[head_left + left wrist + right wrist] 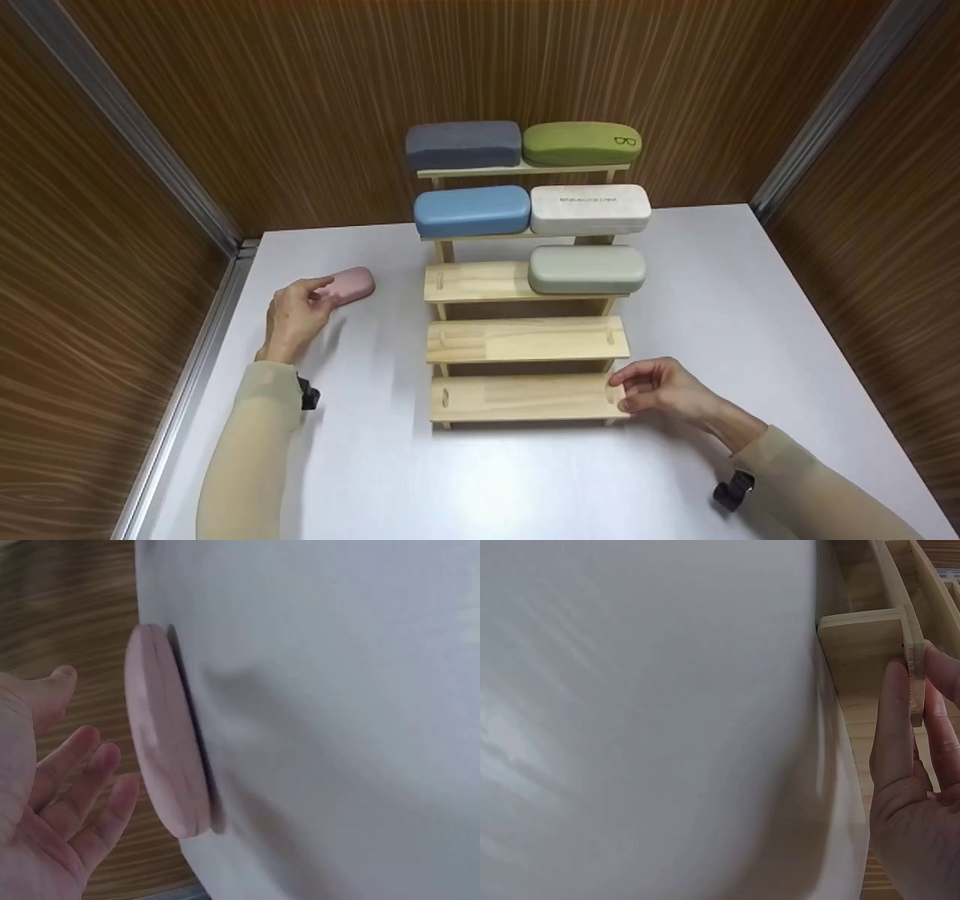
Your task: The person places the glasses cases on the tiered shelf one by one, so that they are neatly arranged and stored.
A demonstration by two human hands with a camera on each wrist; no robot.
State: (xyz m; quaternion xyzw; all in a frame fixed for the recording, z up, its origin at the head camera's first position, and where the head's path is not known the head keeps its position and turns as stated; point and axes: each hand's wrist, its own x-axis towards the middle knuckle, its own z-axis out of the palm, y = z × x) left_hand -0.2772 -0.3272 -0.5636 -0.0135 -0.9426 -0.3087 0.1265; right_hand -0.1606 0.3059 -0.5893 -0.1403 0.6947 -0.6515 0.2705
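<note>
A pink glasses case (pixel 352 285) lies on the white table, left of a stepped wooden display rack (pixel 525 397). My left hand (pixel 298 315) hovers at the case's near left end, and the left wrist view shows its fingers (pixel 79 795) loosely bent with a gap to the case (pixel 166 735). At the rack's lowest step, my right hand (pixel 664 394) pinches the right end of the board (pixel 916 682) between thumb and fingers. Part of that grip is cut off at the right wrist view's edge.
Higher steps carry a grey-blue case (pixel 463 145), a green case (pixel 581 143), a blue case (pixel 472 211), a white case (pixel 590 209) and a pale grey-green case (pixel 587 269). Brown wood-grain panels (pixel 337 97) enclose the table (pixel 712 300) at the back and sides.
</note>
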